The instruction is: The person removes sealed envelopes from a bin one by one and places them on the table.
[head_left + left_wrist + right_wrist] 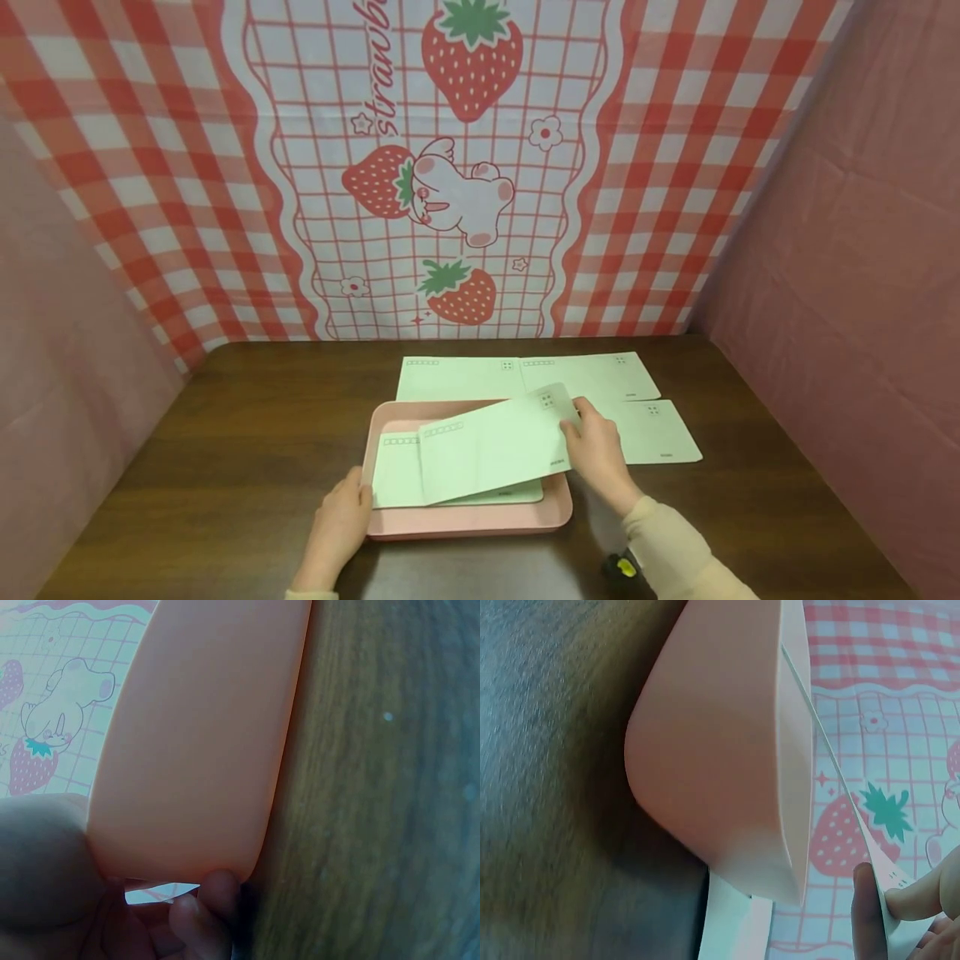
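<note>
A white envelope [495, 442] with printed boxes slants over the pink tray [472, 522]. Its right end is pinched between the thumb and fingers of my right hand [596, 446], raised above the tray rim in the right wrist view. Beneath it, another envelope [393, 471] lies inside the tray, mostly covered. My left hand [337, 521] grips the tray's left side; in the left wrist view its fingers [217, 892] curl at the tray's corner, beside the pink outer wall [202, 750].
Behind the tray, two envelopes [457, 377] [588, 377] lie side by side on the brown table [247, 450]. Another envelope [660, 433] lies to the right, partly behind my right hand. A small black and yellow object [621, 567] sits by my right sleeve. A strawberry-patterned cloth [465, 208] hangs behind.
</note>
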{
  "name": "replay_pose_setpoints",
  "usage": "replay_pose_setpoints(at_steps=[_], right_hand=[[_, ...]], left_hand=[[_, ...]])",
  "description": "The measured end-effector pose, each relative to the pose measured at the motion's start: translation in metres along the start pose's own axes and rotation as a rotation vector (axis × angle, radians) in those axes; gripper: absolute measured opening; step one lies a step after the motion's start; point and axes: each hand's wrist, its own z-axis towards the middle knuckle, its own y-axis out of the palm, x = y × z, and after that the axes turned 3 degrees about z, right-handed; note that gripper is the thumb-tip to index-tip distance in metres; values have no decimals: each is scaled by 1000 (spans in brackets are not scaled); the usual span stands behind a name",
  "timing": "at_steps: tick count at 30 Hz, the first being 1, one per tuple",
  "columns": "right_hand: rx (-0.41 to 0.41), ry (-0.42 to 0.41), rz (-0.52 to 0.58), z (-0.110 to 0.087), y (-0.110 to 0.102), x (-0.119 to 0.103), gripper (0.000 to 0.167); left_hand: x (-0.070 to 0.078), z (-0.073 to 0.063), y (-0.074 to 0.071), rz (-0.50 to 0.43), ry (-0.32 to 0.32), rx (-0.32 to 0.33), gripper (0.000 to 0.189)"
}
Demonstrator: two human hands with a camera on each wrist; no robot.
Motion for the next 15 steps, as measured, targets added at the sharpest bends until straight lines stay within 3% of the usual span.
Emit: replay_pose_setpoints(at_steps=[7,15], right_hand=[[0,16,-6,1,-14,11,33],[-37,107,-2,2,-31,27,44]], left_hand=[[1,0,0,-4,-5,-11,29],[-1,0,0,-8,-12,-14,28]])
